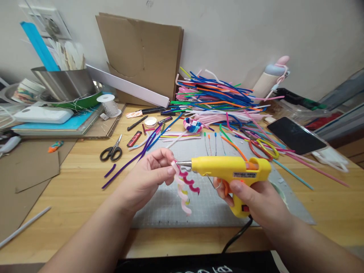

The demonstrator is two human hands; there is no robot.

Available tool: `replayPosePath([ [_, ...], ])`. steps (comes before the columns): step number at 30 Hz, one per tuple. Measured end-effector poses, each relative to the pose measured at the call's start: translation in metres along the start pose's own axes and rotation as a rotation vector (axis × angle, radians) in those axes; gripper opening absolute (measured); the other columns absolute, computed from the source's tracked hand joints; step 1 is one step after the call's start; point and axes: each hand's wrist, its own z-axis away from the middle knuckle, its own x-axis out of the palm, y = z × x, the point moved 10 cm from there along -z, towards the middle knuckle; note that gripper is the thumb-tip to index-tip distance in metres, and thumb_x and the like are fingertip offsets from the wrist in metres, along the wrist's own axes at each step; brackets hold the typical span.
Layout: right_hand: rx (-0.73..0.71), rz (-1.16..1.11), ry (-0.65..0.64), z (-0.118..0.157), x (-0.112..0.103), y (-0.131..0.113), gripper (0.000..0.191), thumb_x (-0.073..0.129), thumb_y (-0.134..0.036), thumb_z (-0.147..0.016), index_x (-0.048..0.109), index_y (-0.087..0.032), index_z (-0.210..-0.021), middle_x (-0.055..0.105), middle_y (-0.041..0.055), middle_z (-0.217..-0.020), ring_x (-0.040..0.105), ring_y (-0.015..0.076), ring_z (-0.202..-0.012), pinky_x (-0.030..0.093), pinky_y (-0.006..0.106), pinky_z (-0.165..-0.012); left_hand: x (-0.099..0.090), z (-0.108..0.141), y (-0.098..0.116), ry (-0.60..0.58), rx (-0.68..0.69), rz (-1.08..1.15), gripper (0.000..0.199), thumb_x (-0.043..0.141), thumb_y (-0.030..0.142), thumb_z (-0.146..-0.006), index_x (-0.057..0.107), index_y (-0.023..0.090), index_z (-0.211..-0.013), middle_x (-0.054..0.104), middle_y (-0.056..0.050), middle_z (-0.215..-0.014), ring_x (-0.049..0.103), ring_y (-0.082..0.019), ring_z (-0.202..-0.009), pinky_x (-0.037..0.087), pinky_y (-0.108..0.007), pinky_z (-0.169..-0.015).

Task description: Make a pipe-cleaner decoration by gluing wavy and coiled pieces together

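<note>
With fingers [167,172] of left hand [146,180] clamped on upper ends of curled pipe cleaners [183,195], holding these above cutting mat [153,218]. With right hand [257,195] wrapped around yellow glue gun [224,167], holding nozzle [185,163] at pinched ends; touching or not, cannot tell. Beyond, on tabletop [82,170]: black scissors [112,151] to left, heap of loose pipe cleaners [213,96] towards back.

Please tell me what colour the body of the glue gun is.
Yellow: the glue gun in the right hand shows best in the head view.
</note>
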Motion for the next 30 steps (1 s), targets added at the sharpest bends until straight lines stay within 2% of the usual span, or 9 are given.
replayPosePath([
  [8, 0.021, 0.013, 0.035, -0.0012, -0.0024, 0.0003, 0.037, 0.059, -0.053, -0.08, 0.06, -0.018, -0.066, 0.055, 0.0032, -0.064, 0.046, 0.0124, -0.053, 0.038, 0.025, -0.047, -0.0002, -0.0002, 0.0001, 0.001, -0.002, -0.01, 0.021, 0.075, 0.019, -0.07, 0.056, 0.017, -0.079, 0.059, 0.002, -0.065, 0.048, -0.006, -0.052, 0.035, -0.017, -0.05],
  [18, -0.003, 0.011, 0.007, -0.0011, -0.0014, 0.0017, 0.038, 0.056, -0.052, -0.083, 0.059, -0.018, -0.066, 0.051, 0.0007, -0.06, 0.043, 0.0117, -0.052, 0.036, 0.025, -0.048, 0.0001, -0.0004, 0.0012, 0.007, 0.006, -0.006, 0.02, 0.074, 0.018, -0.07, 0.056, 0.017, -0.079, 0.06, 0.002, -0.065, 0.049, -0.008, -0.053, 0.036, -0.018, -0.05],
  [25, -0.017, -0.011, 0.033, -0.0015, -0.0039, -0.0011, 0.032, 0.059, -0.051, -0.081, 0.064, -0.02, -0.077, 0.051, -0.0004, -0.059, 0.045, 0.0115, -0.05, 0.036, 0.025, -0.047, 0.0006, -0.0005, 0.0002, 0.0, 0.0, -0.011, 0.021, 0.075, 0.019, -0.07, 0.056, 0.017, -0.079, 0.06, 0.002, -0.066, 0.05, -0.007, -0.054, 0.036, -0.018, -0.051],
  [30, -0.016, -0.004, 0.017, -0.0001, -0.003, -0.0003, 0.033, 0.058, -0.051, -0.082, 0.063, -0.019, -0.075, 0.051, 0.0, -0.058, 0.045, 0.012, -0.051, 0.036, 0.025, -0.046, -0.0024, -0.0002, 0.002, 0.02, 0.009, -0.012, 0.022, 0.076, 0.019, -0.068, 0.056, 0.017, -0.079, 0.058, 0.003, -0.066, 0.05, -0.007, -0.055, 0.037, -0.018, -0.051],
])
